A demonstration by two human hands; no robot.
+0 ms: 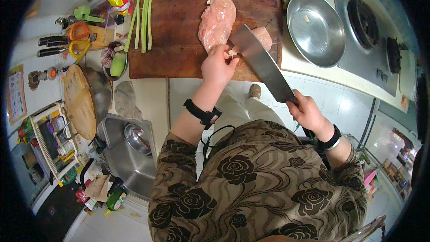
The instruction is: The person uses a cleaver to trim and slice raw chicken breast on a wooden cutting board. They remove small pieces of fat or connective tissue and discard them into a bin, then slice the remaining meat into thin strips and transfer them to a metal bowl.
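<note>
My right hand (307, 111) grips the handle of a broad steel cleaver (263, 64). Its blade slants up and leftward across the near right part of a wooden cutting board (174, 58). At the near end of a large piece of raw poultry meat (218, 20), my left hand (218, 65) pinches a small pale bit of meat (232, 52) between thumb and fingers. That bit lies close to the left edge of the blade. A smaller piece of raw meat (262, 37) sits on the board to the right, partly hidden behind the cleaver.
Green stalks (144, 20) lie along the board's left side. A bowl with a cut onion and a green vegetable (117, 64) stands beside them. Right of the board is a steel basin (315, 28), then a gas stove (364, 37). A sink (131, 171) is at lower left.
</note>
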